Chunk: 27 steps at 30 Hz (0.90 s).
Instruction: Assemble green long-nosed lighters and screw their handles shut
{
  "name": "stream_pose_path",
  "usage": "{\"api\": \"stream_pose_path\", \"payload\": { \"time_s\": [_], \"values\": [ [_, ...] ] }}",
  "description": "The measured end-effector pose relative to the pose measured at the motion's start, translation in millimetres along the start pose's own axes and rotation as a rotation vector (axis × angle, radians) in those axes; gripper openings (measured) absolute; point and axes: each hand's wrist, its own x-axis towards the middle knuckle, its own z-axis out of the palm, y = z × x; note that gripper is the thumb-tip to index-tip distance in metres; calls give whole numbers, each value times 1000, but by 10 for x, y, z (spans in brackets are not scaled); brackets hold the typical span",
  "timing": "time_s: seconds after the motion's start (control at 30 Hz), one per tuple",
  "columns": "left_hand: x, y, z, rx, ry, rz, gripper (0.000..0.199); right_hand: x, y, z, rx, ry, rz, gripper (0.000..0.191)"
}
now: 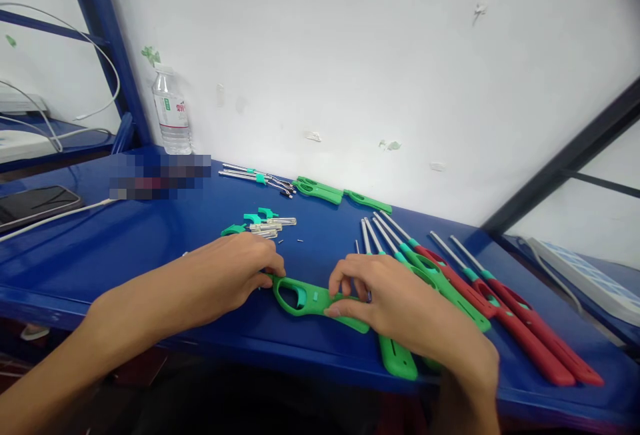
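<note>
A green lighter body [315,298] with a teal trigger lies on the blue table near its front edge. At its left end, my left hand [240,271] has thumb and index finger closed on the tip. My right hand [370,288] is curled over the right part of the body, its thumb and fingers closed around it. Behind my left hand sit several clear fuel tubes [267,228] and teal triggers [253,218]. Beside my right hand lie assembled lighters with metal rods, some green [399,358] and some red [535,341].
Along the wall are metal rods with wires [245,175] and green shells [320,191]. A water bottle [171,111] stands at the back left, with a phone [37,205] and a white cable farther left. A power strip [590,275] lies at the right.
</note>
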Motion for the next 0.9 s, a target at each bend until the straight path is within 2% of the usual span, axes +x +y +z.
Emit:
{"api": "stream_pose_path", "payload": {
  "time_s": [0.23,0.53,0.7,0.83,0.9],
  "values": [
    [-13,-7,95,-43,40,-79,28,56,-18,34,144,-55,114,12],
    [-85,182,78,-73,118,-140,23,78,-81,-1,95,-52,187,12],
    [-36,44,97,-44,99,-111,23,73,-88,-18,100,-79,215,12],
    [-92,-97,64,-11,4,-7,38,62,-68,-21,120,-82,213,12],
    [-155,-108,40,34,85,-2,45,54,-64,-25,118,-80,214,12]
  ]
}}
